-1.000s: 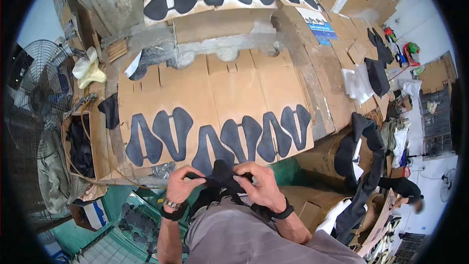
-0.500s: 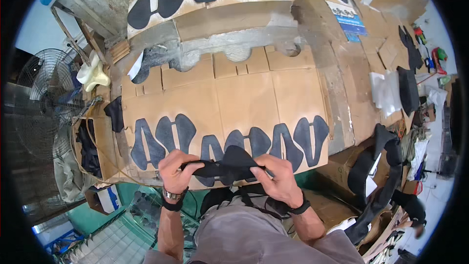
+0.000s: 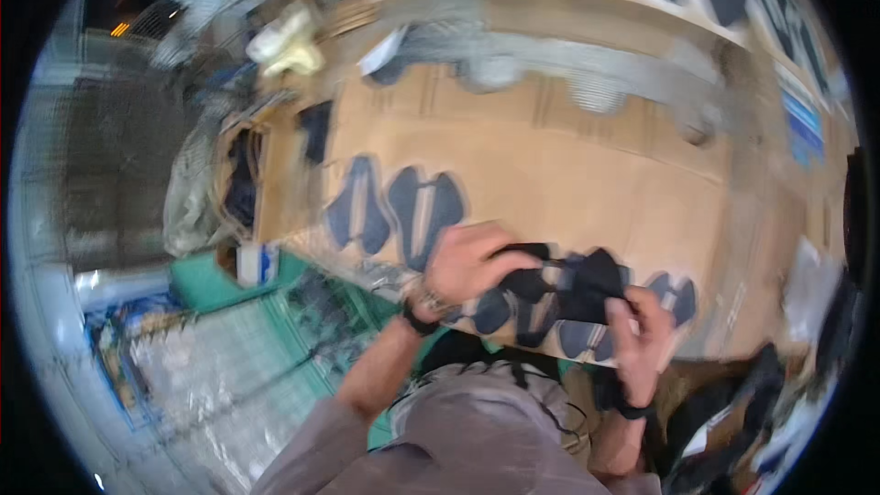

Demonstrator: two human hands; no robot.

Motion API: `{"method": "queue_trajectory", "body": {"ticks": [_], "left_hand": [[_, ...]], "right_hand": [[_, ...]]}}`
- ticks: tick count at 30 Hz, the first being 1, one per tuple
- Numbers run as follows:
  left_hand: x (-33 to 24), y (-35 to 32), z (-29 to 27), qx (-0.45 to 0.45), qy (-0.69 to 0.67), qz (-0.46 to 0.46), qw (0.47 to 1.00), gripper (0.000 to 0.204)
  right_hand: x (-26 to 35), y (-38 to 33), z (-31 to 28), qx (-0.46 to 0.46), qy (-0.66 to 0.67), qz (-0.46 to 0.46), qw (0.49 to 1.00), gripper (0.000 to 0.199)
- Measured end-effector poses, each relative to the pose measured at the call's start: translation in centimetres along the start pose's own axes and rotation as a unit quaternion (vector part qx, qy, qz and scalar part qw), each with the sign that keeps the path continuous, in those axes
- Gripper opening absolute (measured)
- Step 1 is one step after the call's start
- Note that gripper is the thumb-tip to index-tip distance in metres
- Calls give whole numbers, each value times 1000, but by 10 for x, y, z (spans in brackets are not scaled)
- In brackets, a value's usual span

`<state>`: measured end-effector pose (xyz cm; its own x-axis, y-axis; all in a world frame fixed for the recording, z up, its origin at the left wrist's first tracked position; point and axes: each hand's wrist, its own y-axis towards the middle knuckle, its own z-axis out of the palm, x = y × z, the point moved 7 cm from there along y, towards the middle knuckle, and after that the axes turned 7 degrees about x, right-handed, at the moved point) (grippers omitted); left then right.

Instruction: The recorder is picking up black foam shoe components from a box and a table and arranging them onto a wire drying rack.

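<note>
Piece of black material (image 3: 591, 289) over cardboard (image 3: 587, 174).
Left hand (image 3: 475, 263) and right hand (image 3: 639, 332) pinch its sides; even, gentle tension should keep it free from folds.

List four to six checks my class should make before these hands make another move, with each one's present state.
1. Left hand grips the black piece: ok.
2. Right hand grips its right end: ok.
3. Held piece's edges sharp enough to inspect: not ok, the view is blurred.
4. Held piece off the shapes beneath it: cannot tell from overhead.
5. Cardboard sheet under the laid-out shapes: ok.
6. Leftmost dark shape uncovered by either hand: ok.
</note>
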<state>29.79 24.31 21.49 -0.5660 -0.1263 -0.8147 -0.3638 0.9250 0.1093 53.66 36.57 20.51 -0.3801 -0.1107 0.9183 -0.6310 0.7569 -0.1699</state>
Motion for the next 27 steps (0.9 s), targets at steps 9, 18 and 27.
{"method": "queue_trajectory", "body": {"ticks": [9, 18, 27], "left_hand": [[-4, -32, 7, -82, -32, 12, 996, 29], [6, -97, -6, -124, -49, -40, 990, 18], [0, -156, -49, -263, -98, -16, 960, 17]], "right_hand": [[1, 17, 33, 114, 37, 24, 992, 13], [27, 23, 59, 133, -34, -15, 990, 14], [81, 12, 85, 121, -128, -66, 982, 18]]}}
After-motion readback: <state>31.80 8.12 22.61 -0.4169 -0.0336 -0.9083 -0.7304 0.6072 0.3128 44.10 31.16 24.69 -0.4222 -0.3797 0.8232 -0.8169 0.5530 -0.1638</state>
